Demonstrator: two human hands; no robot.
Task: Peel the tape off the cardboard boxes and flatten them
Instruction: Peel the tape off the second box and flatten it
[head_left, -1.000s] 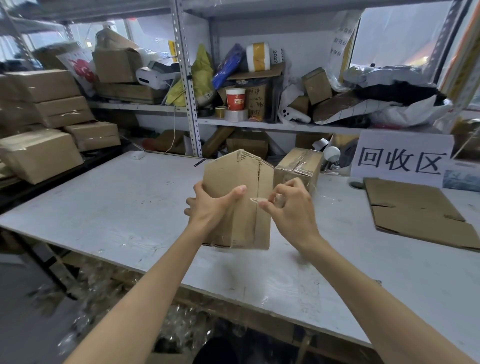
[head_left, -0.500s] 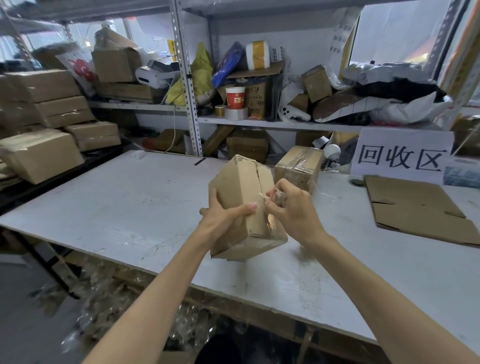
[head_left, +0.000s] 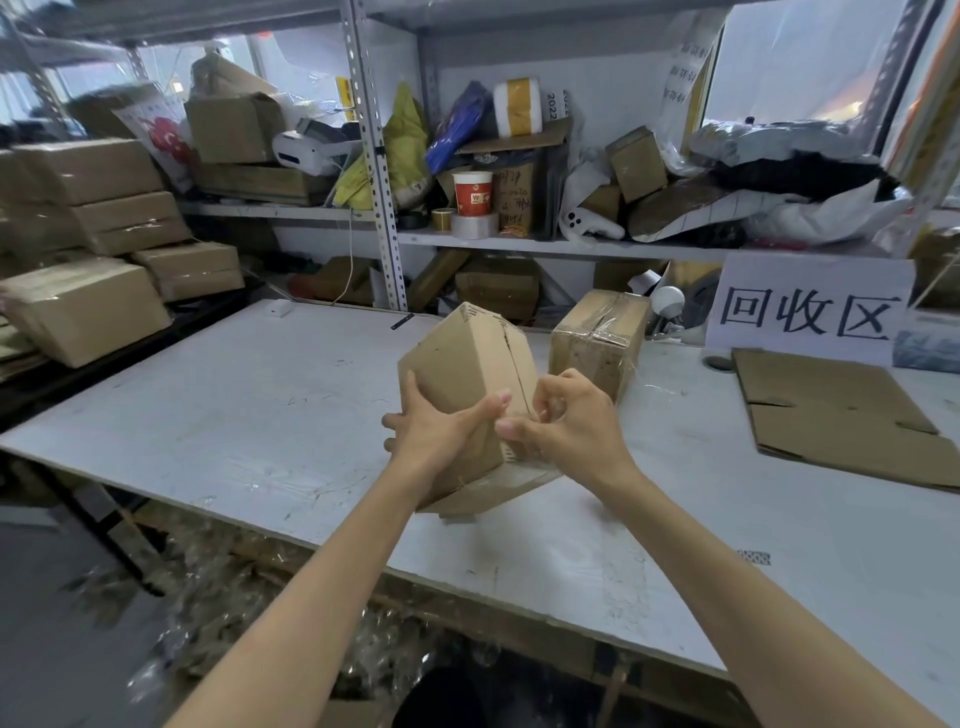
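Note:
A small brown cardboard box (head_left: 467, 364) hangs tilted above the white table (head_left: 234, 405), its seam facing me. My left hand (head_left: 436, 436) grips its lower left side, thumb across the front. My right hand (head_left: 566, 421) is at the box's right face with fingers curled, pinching what looks like a strip of clear tape (head_left: 524, 465) that still clings to the lower end. A second box (head_left: 597, 338), wrapped in clear tape, stands on the table just behind.
Flattened cardboard (head_left: 841, 415) lies at the table's right, below a white sign (head_left: 810, 312). Stacked boxes (head_left: 88, 306) fill the left side. Cluttered metal shelves (head_left: 519, 244) run along the back. Crumpled tape lies on the floor (head_left: 218, 597) under the table's front edge.
The box has been turned from upright to tilted, its top leaning away to the right. My right hand has slid down along the seam toward the lower end.

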